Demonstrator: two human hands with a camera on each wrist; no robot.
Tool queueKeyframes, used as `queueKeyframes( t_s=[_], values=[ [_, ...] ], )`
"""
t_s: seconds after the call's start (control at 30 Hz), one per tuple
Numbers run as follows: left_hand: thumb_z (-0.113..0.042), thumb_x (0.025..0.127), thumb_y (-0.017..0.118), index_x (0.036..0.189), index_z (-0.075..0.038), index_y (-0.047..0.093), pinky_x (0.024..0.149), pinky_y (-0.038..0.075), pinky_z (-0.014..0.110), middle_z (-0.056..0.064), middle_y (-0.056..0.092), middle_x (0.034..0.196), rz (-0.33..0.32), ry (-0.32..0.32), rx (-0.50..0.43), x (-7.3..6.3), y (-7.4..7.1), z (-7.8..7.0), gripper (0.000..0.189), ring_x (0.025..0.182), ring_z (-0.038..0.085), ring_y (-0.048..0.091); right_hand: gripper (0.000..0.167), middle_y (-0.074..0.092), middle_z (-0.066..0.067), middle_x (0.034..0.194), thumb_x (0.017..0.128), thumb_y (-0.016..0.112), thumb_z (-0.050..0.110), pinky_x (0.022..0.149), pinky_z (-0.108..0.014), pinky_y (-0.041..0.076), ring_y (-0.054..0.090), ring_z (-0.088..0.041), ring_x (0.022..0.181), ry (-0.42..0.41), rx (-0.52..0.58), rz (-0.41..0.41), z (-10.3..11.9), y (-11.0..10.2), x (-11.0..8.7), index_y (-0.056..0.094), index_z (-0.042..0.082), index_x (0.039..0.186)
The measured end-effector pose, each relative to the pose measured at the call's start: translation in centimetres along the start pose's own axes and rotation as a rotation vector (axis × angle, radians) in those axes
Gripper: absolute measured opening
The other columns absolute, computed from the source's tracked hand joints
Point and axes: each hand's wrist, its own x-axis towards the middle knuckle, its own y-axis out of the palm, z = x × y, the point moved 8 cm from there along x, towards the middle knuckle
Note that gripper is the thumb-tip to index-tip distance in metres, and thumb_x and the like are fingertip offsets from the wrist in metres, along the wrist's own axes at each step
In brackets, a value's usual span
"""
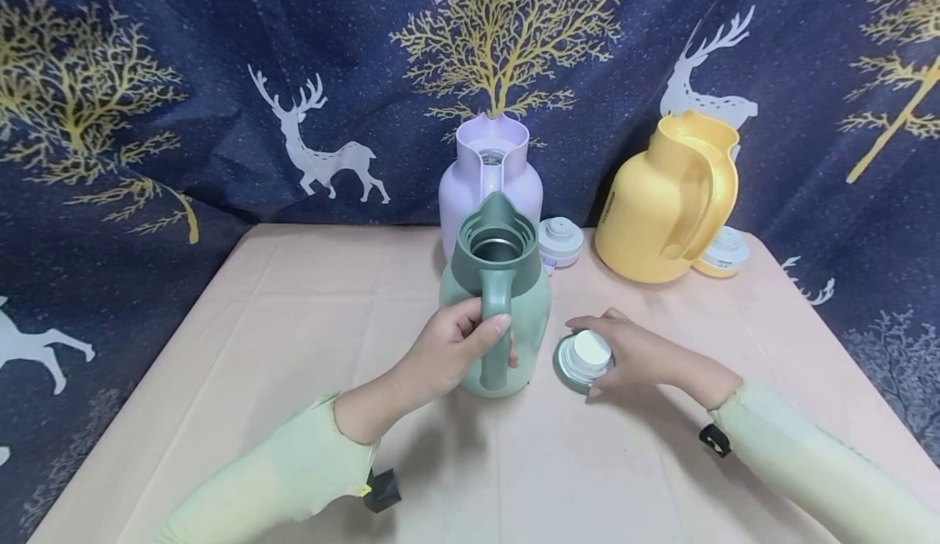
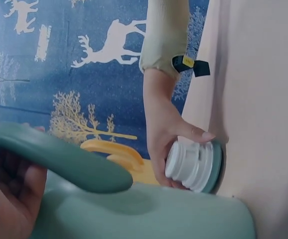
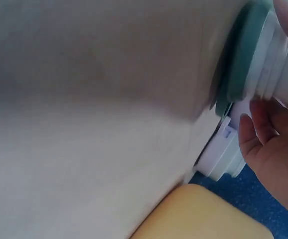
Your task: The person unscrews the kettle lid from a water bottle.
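A green thermos jug [image 1: 529,324] stands upright on the table with its mouth uncovered. My left hand [image 1: 458,344] grips its handle [image 1: 497,328], fingers wrapped round it and thumb across the near side. Just right of the jug, a round lid [image 1: 583,358] with a green rim and a pale stopper lies stopper side up. My right hand [image 1: 635,355] holds this lid from the right, thumb on the near side and fingers on the far side. The left wrist view shows the right thumb at the lid's green rim [image 2: 214,167].
Behind the green jug stands a lilac jug [image 1: 458,193], with its lid [image 1: 561,240] beside it. At the back right is a yellow jug [image 1: 639,210], its lid [image 1: 724,250] partly behind it. A dark patterned cloth [image 1: 323,6] hangs behind the pale-covered table [image 1: 316,307].
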Motion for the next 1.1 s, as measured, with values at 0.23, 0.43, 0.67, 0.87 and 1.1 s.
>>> queueKeyframes(
  t_s=[0.23, 0.43, 0.67, 0.87, 1.1],
  values=[
    [-0.022, 0.106, 0.05, 0.094, 0.011, 0.059, 0.08, 0.055, 0.026, 0.01, 0.065, 0.078, -0.076, 0.043, -0.014, -0.5, 0.4, 0.0, 0.036, 0.075, 0.009, 0.066, 0.079, 0.074, -0.006, 0.117, 0.059, 0.096, 0.026, 0.093, -0.039, 0.049, 0.057, -0.024, 0.106, -0.065, -0.023, -0.019, -0.5, -0.7, -0.6, 0.066, 0.002, 0.127],
    [-0.021, 0.109, 0.04, 0.103, 0.014, 0.052, 0.076, 0.055, 0.024, 0.018, 0.059, 0.081, -0.034, 0.035, -0.112, -0.3, 1.8, 0.2, 0.038, 0.073, 0.003, 0.061, 0.072, 0.074, -0.007, 0.118, 0.062, 0.094, 0.022, 0.1, -0.049, 0.051, 0.066, -0.031, 0.111, -0.077, -0.012, -0.002, -0.8, -0.7, -1.6, 0.067, 0.002, 0.125],
    [-0.028, 0.111, 0.032, 0.1, 0.007, 0.042, 0.059, 0.041, 0.02, -0.001, 0.046, 0.069, 0.022, 0.086, -0.193, -0.1, 2.8, -0.3, 0.038, 0.061, 0.005, 0.045, 0.074, 0.072, -0.01, 0.123, 0.063, 0.092, 0.02, 0.103, -0.052, 0.05, 0.066, -0.033, 0.116, -0.092, 0.003, 0.053, -0.8, -0.7, -1.5, 0.064, 0.0, 0.129],
    [-0.033, 0.113, 0.029, 0.089, 0.001, 0.037, 0.054, 0.035, 0.021, 0.004, 0.04, 0.066, -0.045, 0.168, -0.069, -0.5, 2.7, -0.7, 0.043, 0.059, 0.003, 0.039, 0.072, 0.073, -0.007, 0.12, 0.064, 0.093, 0.021, 0.101, -0.049, 0.051, 0.066, -0.03, 0.112, -0.096, -0.037, 0.084, -0.6, -0.8, -1.1, 0.066, 0.002, 0.128],
    [-0.038, 0.113, 0.031, 0.088, 0.002, 0.037, 0.054, 0.04, 0.023, 0.016, 0.04, 0.062, -0.123, 0.222, 0.0, -1.7, 1.8, -0.7, 0.048, 0.058, 0.006, 0.041, 0.069, 0.075, -0.007, 0.114, 0.066, 0.092, 0.03, 0.095, -0.044, 0.053, 0.066, -0.025, 0.103, -0.071, -0.077, 0.058, -0.8, -0.8, -1.3, 0.069, 0.002, 0.124]
  ],
)
